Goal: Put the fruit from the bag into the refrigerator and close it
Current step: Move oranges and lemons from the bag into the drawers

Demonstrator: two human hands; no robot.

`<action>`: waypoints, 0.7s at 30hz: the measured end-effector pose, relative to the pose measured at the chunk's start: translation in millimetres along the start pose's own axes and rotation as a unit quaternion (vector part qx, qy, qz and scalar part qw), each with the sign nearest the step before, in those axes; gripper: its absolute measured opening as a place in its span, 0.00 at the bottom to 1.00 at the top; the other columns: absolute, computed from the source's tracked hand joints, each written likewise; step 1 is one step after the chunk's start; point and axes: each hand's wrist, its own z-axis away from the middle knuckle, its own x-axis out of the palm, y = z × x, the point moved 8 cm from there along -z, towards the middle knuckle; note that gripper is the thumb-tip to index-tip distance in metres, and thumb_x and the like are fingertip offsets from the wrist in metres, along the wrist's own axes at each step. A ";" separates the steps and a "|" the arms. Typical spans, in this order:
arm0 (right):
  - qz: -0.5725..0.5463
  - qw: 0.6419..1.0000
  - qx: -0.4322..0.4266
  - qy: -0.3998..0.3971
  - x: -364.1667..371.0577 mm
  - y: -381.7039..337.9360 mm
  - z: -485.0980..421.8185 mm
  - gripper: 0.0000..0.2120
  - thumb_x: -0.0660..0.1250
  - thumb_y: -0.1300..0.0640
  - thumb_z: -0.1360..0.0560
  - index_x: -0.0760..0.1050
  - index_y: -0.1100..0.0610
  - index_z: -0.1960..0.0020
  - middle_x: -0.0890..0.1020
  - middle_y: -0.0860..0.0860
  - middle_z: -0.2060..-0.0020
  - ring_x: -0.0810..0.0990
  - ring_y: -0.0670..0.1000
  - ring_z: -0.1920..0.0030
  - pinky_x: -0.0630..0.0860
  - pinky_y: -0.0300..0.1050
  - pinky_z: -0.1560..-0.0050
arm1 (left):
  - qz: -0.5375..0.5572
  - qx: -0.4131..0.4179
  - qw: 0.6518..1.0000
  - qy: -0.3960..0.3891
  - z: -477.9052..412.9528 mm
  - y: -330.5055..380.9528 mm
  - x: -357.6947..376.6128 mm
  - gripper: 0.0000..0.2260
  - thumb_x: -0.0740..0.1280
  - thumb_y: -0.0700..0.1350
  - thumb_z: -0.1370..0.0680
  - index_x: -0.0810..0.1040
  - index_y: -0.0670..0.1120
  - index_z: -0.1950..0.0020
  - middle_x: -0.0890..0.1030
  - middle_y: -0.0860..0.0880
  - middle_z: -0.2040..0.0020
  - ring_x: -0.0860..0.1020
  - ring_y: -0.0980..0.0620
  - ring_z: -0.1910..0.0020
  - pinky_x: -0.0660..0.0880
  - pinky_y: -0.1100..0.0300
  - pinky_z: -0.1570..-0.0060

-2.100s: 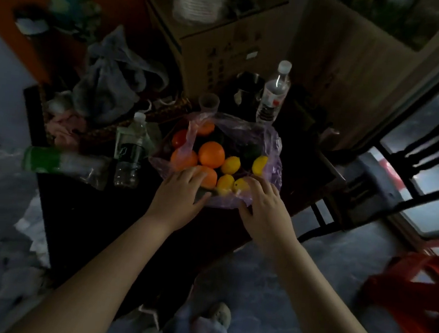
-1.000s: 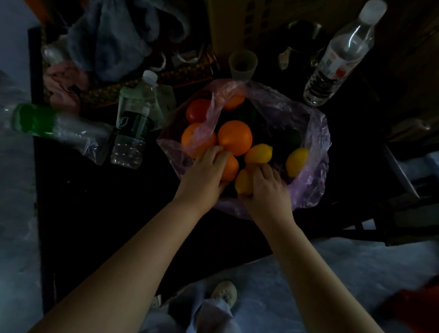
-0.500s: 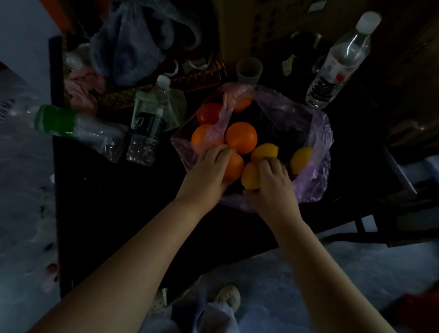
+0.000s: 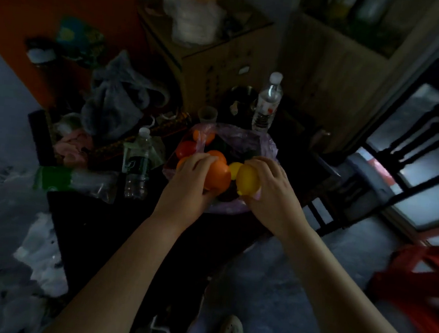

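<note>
Purple plastic bag (image 4: 265, 143) lies open on the dark worktop (image 4: 97, 216), with more fruit inside. Your left grip (image 4: 193, 180) curls round a glossy orange (image 4: 218, 177) and your right grip (image 4: 272, 189) round a smooth lemon (image 4: 247, 180), both just above it. No refrigerator shows, so the task looks barely begun.

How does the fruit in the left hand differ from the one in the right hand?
Colour: the orange in the left hand is deep orange; the lemon in the right hand is bright yellow.
Shape: the orange is round, the lemon more oval.
Size: the orange looks slightly bulkier than the lemon.
Shared: each is gripped by curled fingers over the open purple bag.
</note>
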 end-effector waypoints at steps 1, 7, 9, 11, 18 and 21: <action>0.001 1.000 -0.003 0.012 -8.8 -8.9 8.9 0.34 0.76 0.57 0.37 0.68 0.54 0.34 0.70 0.52 0.35 0.67 0.55 0.34 0.68 0.52 0.36 | 0.008 0.016 1.000 0.001 5.2 6.6 -5.6 0.28 0.72 0.46 0.27 0.65 0.49 0.30 0.64 0.51 0.30 0.65 0.49 0.32 0.68 0.58 0.45; 0.053 0.996 0.023 0.074 -42.2 -67.6 73.4 0.31 0.75 0.58 0.36 0.69 0.57 0.35 0.72 0.55 0.37 0.70 0.59 0.37 0.70 0.56 0.39 | 0.055 0.110 0.992 -0.025 45.3 37.0 -38.3 0.27 0.73 0.45 0.28 0.68 0.48 0.31 0.67 0.50 0.32 0.65 0.50 0.33 0.61 0.62 0.41; 0.067 0.993 0.045 0.089 -44.7 -88.3 97.5 0.33 0.76 0.61 0.38 0.68 0.56 0.35 0.71 0.54 0.37 0.70 0.59 0.37 0.70 0.54 0.39 | 0.062 0.143 0.987 -0.037 63.5 42.3 -50.6 0.27 0.73 0.45 0.28 0.68 0.48 0.31 0.68 0.49 0.33 0.65 0.51 0.34 0.62 0.61 0.42; 0.072 0.989 0.062 0.113 -46.6 -109.6 122.0 0.35 0.76 0.61 0.38 0.67 0.53 0.35 0.71 0.53 0.37 0.70 0.57 0.37 0.70 0.51 0.39 | 0.062 0.175 0.981 -0.052 82.1 45.7 -62.3 0.27 0.73 0.47 0.28 0.68 0.48 0.32 0.67 0.49 0.33 0.65 0.50 0.34 0.64 0.59 0.42; 0.114 0.962 0.164 0.186 -62.9 -169.6 219.8 0.31 0.75 0.61 0.36 0.69 0.56 0.35 0.71 0.53 0.36 0.70 0.55 0.36 0.67 0.43 0.38 | 0.089 0.300 0.946 -0.089 148.2 85.8 -82.7 0.27 0.75 0.47 0.31 0.70 0.49 0.34 0.71 0.50 0.36 0.68 0.51 0.36 0.68 0.55 0.40; 0.143 0.942 0.215 0.213 -79.5 -185.1 270.7 0.31 0.75 0.60 0.35 0.70 0.56 0.34 0.71 0.53 0.36 0.69 0.52 0.36 0.62 0.36 0.38 | 0.105 0.346 0.925 -0.115 180.0 115.9 -77.5 0.27 0.75 0.48 0.31 0.70 0.49 0.34 0.71 0.49 0.35 0.69 0.49 0.36 0.69 0.52 0.39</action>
